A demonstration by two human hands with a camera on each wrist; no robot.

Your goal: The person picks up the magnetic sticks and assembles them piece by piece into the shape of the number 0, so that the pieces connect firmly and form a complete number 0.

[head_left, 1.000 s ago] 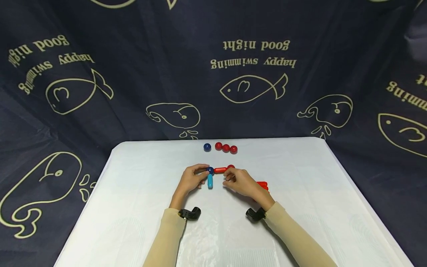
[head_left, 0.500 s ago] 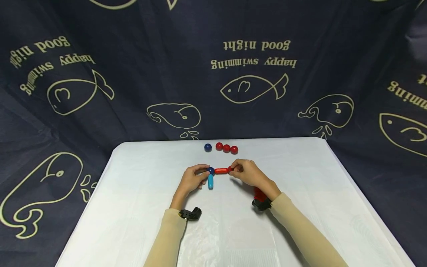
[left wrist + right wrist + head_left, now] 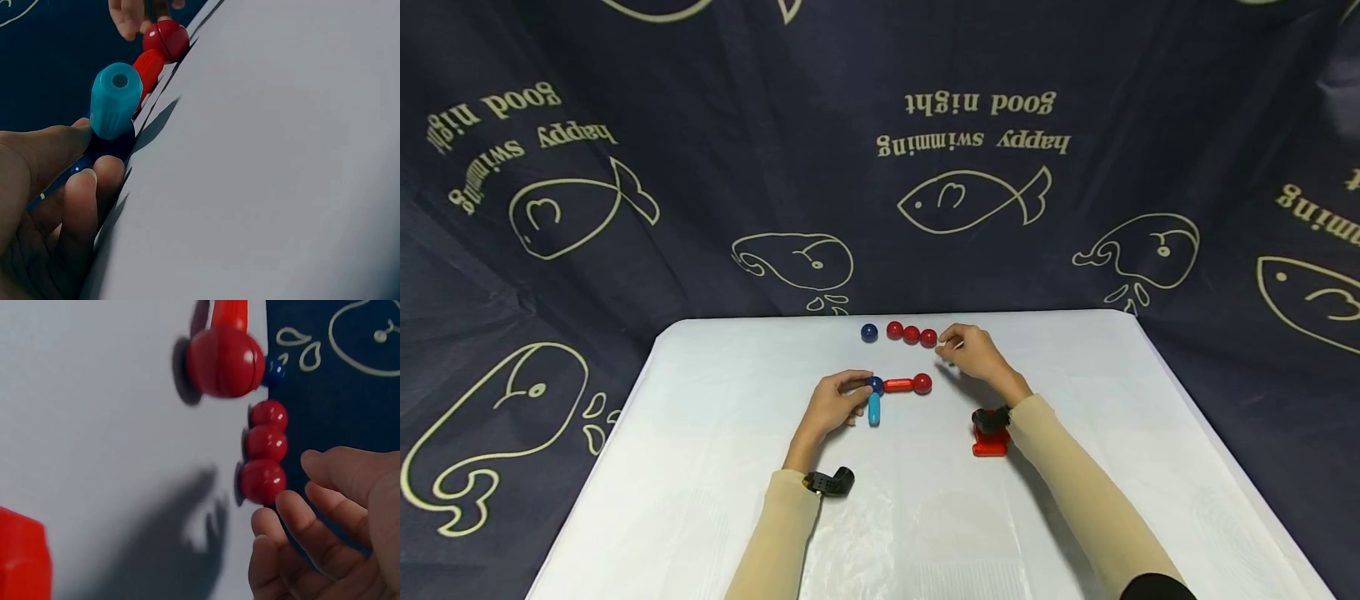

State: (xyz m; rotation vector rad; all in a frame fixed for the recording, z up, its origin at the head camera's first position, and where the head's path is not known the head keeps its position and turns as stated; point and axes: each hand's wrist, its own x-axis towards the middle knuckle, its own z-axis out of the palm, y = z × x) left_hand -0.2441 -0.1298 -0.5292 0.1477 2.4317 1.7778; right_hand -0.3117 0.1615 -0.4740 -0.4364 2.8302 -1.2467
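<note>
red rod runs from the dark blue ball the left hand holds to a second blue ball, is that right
Not quite: the second ball is red. The head view shows the red rod running from the dark blue ball the left hand holds to a red ball.

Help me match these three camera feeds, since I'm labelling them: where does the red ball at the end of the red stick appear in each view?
Head: the red ball is slightly right of centre, below the middle.
Left wrist: the red ball is near the top, left of centre.
Right wrist: the red ball is near the top, slightly right of centre.
Shared landmark: the red stick touching it.
</note>
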